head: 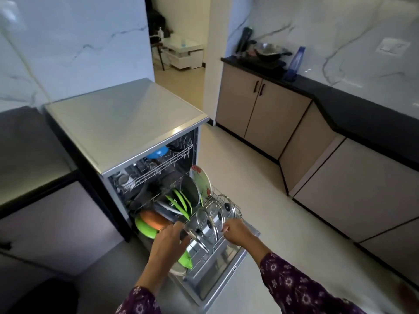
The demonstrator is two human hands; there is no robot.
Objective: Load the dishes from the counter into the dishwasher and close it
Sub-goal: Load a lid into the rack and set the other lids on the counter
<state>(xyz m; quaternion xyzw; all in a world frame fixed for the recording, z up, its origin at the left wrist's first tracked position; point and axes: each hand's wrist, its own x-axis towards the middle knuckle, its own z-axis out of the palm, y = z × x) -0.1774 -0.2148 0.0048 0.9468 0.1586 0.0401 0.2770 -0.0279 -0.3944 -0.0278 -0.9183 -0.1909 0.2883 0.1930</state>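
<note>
Loading step nearly done: left hand point(169, 237) grips a glass lid point(199, 225) in the pulled-out lower rack point(226, 248), right hand point(235, 232) pinches the rack's front rim; next, seat the lid and push in.

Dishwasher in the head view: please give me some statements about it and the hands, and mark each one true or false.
1. The dishwasher door is closed. False: it is folded down and the lower rack is pulled out over it.
2. Glass lids stand upright in the lower rack. True.
3. The left hand rests on the dishwasher's top. False: it is down at the front lid in the lower rack.
4. A blue bowl sits in the upper rack. True.
5. The right hand is at the front edge of the lower rack. True.
6. A blue bottle stands on the floor. False: it stands on the dark counter.
</note>
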